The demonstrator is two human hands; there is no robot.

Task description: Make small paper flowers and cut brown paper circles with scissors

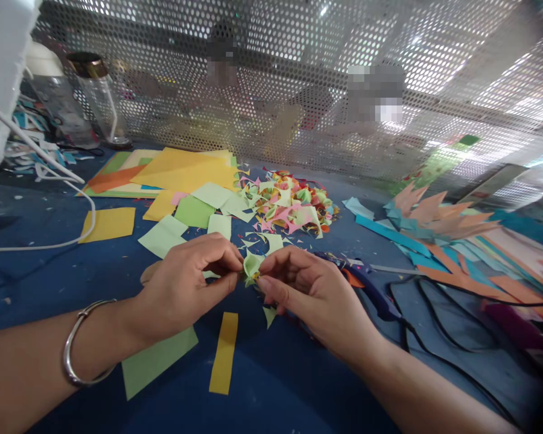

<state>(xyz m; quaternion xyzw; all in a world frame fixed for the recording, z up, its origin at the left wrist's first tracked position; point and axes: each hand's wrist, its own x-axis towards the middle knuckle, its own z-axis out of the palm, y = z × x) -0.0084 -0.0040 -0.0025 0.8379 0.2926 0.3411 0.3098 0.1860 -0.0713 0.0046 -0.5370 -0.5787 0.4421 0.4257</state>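
Note:
Over a blue table, both my hands pinch one small folded piece of light green paper. My left hand, with a silver bangle on its wrist, closes thumb and fingers on the paper's left side. My right hand pinches its right side with curled fingers. A tiny green scrap lies just below my right hand. A yellow paper strip lies on the table under my hands, and a green sheet lies under my left forearm.
Green squares and yellow and orange sheets lie beyond my hands, beside a pile of folded coloured pieces and scraps. Teal and orange spiky paper work sits right, with black cables. A white cable, bottles and a perforated screen stand behind.

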